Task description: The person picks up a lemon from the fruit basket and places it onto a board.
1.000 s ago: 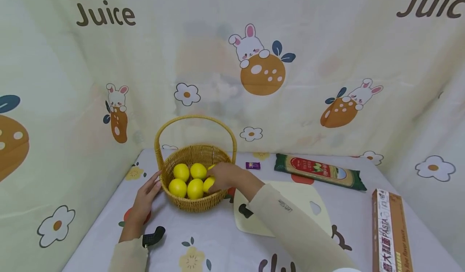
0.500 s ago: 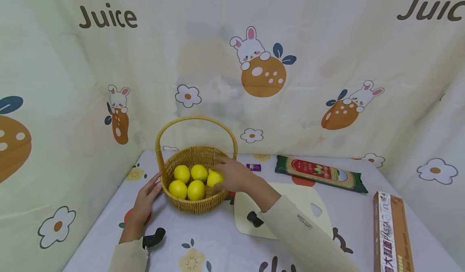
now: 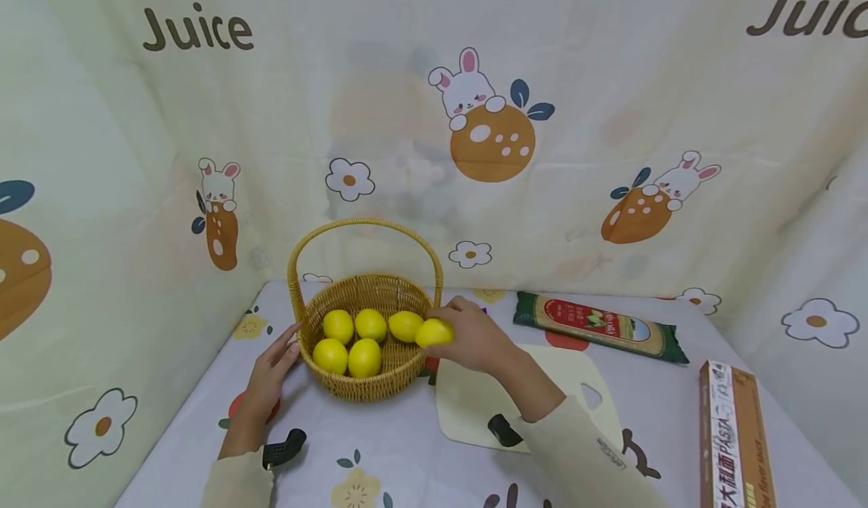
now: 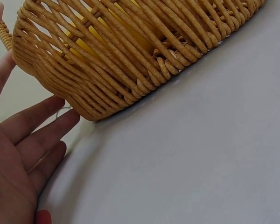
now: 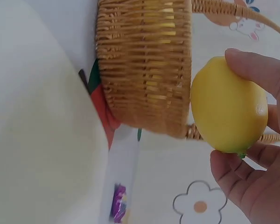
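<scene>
A wicker basket (image 3: 362, 389) with a tall arched handle (image 3: 366, 221) stands at the back left of the table, with several yellow lemons (image 3: 365, 357) inside. My right hand (image 3: 475, 338) grips one lemon (image 3: 435, 332) at the basket's right rim. In the right wrist view this lemon (image 5: 228, 106) sits between thumb and fingers, its greenish tip downward, overlapping the rim. My left hand (image 3: 267, 380) is at the basket's left side with fingers extended. From the left wrist, the fingertips of this hand (image 4: 23, 144) lie right at the woven wall (image 4: 121, 60).
A cream cutting board (image 3: 468, 410) lies under my right forearm. Behind it are a small purple packet (image 5: 118, 203) and a green-and-red pasta bag (image 3: 600, 325). A long pasta box (image 3: 735, 436) lies at the right. Printed cloth curtains (image 3: 380, 101) enclose the table.
My right hand has lifted a lemon from inside the basket and carried it right to the rim. Another lemon now shows at the basket's right side. My left hand stays at the basket.
</scene>
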The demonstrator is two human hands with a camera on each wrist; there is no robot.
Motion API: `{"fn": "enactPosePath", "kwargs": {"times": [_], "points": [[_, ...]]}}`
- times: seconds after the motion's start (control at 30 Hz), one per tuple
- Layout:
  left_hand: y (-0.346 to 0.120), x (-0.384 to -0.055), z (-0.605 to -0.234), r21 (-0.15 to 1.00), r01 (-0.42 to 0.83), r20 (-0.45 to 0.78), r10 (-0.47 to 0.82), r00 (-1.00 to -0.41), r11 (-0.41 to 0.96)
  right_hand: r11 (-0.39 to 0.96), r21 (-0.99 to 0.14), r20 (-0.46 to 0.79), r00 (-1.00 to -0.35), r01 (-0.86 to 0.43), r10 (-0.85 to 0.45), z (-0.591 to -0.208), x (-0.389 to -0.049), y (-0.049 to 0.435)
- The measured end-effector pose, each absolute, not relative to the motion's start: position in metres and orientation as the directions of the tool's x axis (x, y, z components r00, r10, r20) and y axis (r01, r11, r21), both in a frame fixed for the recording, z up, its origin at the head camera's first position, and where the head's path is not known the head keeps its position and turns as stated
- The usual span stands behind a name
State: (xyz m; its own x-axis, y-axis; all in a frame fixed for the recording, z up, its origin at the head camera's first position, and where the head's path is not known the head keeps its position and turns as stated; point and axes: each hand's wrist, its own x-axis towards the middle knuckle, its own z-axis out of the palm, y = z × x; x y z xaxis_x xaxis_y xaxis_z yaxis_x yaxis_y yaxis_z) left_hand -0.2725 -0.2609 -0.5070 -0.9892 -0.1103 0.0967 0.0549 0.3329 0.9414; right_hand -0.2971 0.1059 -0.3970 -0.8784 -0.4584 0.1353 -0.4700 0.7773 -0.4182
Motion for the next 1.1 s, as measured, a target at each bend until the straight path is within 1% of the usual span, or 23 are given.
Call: {"fn": "enactPosePath", "kwargs": {"times": [0.17,0.47,0.8,1.1], "points": [[-0.262,-0.273,-0.507,0.944,0.051,0.092,-0.111,-0.989,0.326,0.787,-0.42,0.142,-0.89,-0.451,-0.434,-0.404,-0.301,0.117],[-0.263,-0.275,-0.507,0.949,0.061,0.101,-0.114,-0.988,0.309,0.823,-0.389,0.121,-0.908,-0.414,-0.4,-0.421,-0.314,0.13],[-0.261,-0.276,-0.509,0.952,0.031,0.073,-0.126,-0.989,0.304,0.835,-0.365,0.106,-0.91,-0.411,-0.401,-0.447,-0.33,0.142],[-0.263,-0.277,-0.513,0.955,0.038,0.081,-0.134,-0.988,0.295,0.83,-0.387,0.11,-0.914,-0.401,-0.39,-0.468,-0.339,0.148]]}}
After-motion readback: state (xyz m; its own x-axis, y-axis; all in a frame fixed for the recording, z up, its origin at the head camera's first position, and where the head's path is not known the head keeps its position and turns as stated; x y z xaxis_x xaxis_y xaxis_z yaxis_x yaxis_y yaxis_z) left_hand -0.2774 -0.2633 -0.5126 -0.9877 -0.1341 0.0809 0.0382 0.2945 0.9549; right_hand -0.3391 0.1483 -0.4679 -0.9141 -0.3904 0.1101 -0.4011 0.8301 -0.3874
